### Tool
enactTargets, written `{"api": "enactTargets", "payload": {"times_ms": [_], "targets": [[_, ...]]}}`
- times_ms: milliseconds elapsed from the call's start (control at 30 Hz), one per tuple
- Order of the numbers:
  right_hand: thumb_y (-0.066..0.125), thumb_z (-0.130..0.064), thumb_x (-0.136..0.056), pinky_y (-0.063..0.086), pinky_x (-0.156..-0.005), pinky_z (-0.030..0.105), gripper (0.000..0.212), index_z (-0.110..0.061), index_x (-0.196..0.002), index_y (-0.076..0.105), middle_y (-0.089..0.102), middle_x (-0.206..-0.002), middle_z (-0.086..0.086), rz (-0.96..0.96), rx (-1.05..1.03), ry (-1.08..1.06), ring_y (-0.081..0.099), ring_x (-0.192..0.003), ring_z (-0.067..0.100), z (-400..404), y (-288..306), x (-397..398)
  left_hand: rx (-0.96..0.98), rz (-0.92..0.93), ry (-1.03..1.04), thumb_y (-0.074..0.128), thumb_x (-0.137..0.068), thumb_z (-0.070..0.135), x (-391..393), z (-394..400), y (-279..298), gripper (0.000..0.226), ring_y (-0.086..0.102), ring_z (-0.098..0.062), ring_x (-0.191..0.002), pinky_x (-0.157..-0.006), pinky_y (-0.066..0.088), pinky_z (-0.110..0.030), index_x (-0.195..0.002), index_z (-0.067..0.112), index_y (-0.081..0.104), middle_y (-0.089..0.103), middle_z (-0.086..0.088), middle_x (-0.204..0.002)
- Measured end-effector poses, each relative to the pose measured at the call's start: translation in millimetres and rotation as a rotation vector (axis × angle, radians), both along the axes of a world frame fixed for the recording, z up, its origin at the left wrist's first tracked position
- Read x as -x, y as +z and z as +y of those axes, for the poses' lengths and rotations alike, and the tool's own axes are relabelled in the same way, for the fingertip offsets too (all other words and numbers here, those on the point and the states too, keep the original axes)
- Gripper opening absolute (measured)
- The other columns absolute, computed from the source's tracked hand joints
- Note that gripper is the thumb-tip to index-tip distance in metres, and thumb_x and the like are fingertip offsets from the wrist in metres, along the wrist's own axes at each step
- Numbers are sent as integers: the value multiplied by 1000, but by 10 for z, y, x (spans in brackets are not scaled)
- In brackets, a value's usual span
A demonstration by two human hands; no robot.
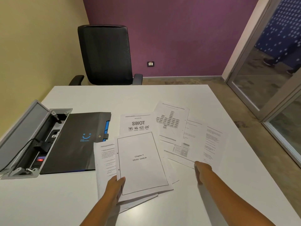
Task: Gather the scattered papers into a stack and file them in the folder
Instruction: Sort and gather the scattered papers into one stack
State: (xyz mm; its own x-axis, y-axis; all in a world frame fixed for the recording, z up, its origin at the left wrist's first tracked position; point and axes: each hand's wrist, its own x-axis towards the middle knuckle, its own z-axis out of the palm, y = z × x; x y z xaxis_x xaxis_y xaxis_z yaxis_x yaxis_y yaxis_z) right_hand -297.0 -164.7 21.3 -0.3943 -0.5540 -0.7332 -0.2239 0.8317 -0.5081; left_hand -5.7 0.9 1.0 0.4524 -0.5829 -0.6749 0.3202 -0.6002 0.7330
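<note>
Pinching the "Chapter 4" sheet at its near-left corner, my left hand was closed on it and the pages beneath. My right hand lay on the right-hand papers; I could not tell its grip. The closed folder sat left of them. I judged a hasty sweep could crease or scatter loose sheets.

Dim, even indoor light, soft shadows, wide-angle bending at the edges, right hand slightly blurred.
</note>
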Motion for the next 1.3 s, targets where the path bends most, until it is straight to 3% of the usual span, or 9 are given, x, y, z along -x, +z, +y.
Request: {"api": "enactTargets", "payload": {"times_ms": [67, 200, 300, 467, 633, 767, 1033, 1200, 1300], "targets": [[56, -20, -88, 47, -65, 34, 19, -2, -82, 52, 45, -65, 10, -60, -29, 22, 54, -65, 28, -6, 36, -10, -7, 1, -3, 48, -92, 4, 8, -3, 6, 37, 56, -28, -96, -96, 42, -35, -128, -3, 47, 60, -15, -114], [59, -16, -91, 30, -37, 18, 31, -4, -63, 49, 49, -45, 11, -309, 41, -55, 37, -29, 16, 46, 50, 1, -12, 3, -19, 47, -92, 3, 10, -5, 42, 36, 56, -28, -94, -95, 42, -36, -128, -3, 47, 60, -16, -115], [53, -7, -91, 35, -42, 19, 11, 3, -87, 52, 57, -45, 16, -290, 143, -114, 45, -39, 20, 105, 33, 18, -4, 3, -16, 46, -92, 1, -1, -16, 64, 37, 57, -31, -101, -96, 41, -35, -129, -3, 46, 57, -18, -125], [50, -22, -89, 47, -39, 24, 26, -4, -108, 51, 62, -77, 18, 16, 324, -168, 53, -44, 24, 235, -47, 235, -8, 4, -18, 47, -91, 1, -35, -24, 71, 34, 56, -30, -101, -98, 42, -38, -125, -2, 50, 58, -19, -125], [44, -11, -91, 55, -70, 49, 29, -8, -120, 46, 57, -118, 22, 84, 369, -289, 63, -80, 40, 325, -83, 462, -13, 4, -17, 48, -91, 1, -9, -38, 80, 36, 57, -32, -103, -98, 42, -38, -126, -3, 48, 58, -19, -125], [39, -5, -88, 55, -72, 42, 39, -12, -125, 50, 56, -126, 21, 23, 478, -482, 60, -94, 42, 377, -74, 554, -21, -11, -29, 47, -91, 0, 27, -56, 104, 37, 55, -36, -112, -98, 41, -38, -128, -4, 47, 56, -20, -127], [34, -4, -82, 50, -85, 39, 47, -10, -123, 55, 59, -125, 18, -49, 542, -719, 58, -108, 41, 507, -79, 594, -33, -15, -31, 47, -91, 0, 39, -48, 121, 34, 57, -34, -103, -95, 43, -36, -125, -4, 49, 60, -17, -116], [30, -4, -79, 46, -56, 28, 51, -10, -123, 56, 58, -109, 10, -135, 521, -775, 56, -76, 27, 554, -12, 552, -36, -33, -33, 47, -91, -1, 67, -61, 152, 29, 57, -34, -100, -93, 43, -37, -119, -7, 51, 60, -21, -115], [28, -3, -80, 40, -51, 27, 53, -12, -125, 55, 53, -104, 8, -181, 497, -847, 44, -55, 17, 557, -8, 562, -35, -39, -33, 46, -91, -1, 75, -61, 169, 29, 57, -36, -104, -96, 43, -39, -119, -8, 51, 59, -22, -118]]}}
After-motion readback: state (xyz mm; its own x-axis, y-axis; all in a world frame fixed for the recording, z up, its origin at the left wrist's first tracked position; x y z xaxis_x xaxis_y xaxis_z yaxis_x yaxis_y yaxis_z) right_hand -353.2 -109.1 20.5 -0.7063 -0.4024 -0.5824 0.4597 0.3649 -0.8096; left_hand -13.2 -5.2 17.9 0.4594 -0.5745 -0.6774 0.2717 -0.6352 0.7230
